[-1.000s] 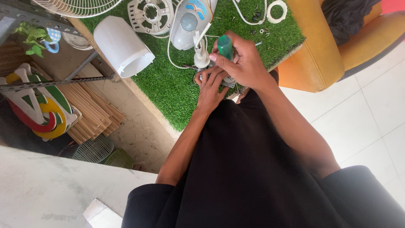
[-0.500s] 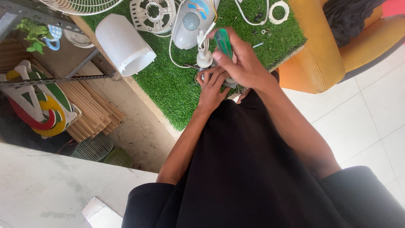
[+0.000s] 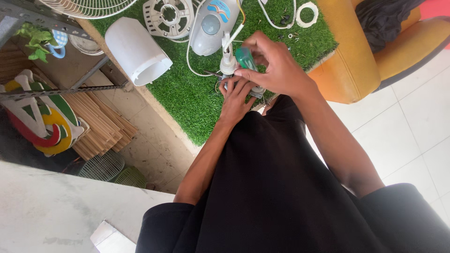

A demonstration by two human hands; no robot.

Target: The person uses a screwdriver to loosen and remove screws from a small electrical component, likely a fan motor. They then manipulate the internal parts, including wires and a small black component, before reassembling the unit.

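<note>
My right hand (image 3: 274, 68) is closed around a green-handled screwdriver (image 3: 244, 58), held upright over a small metal fan motor part (image 3: 230, 78). My left hand (image 3: 236, 98) grips that motor part from below, against the green artificial turf (image 3: 187, 98). A white knob-like piece (image 3: 228, 63) rises from the motor part, and wires run from it to the white and grey fan housing (image 3: 213, 26) just beyond. The screwdriver tip is hidden behind my fingers.
On the turf lie a white cylinder (image 3: 136, 49), a round white fan back plate (image 3: 168, 16), a white ring (image 3: 307, 11), a white cable and small screws (image 3: 290, 33). A fan grille (image 3: 84, 7) is top left, a yellow seat (image 3: 356, 61) to the right, wooden slats (image 3: 101, 126) left.
My right hand with the screwdriver has shifted slightly over the motor part; the left hand stays gripping it. The view has drifted a little.
</note>
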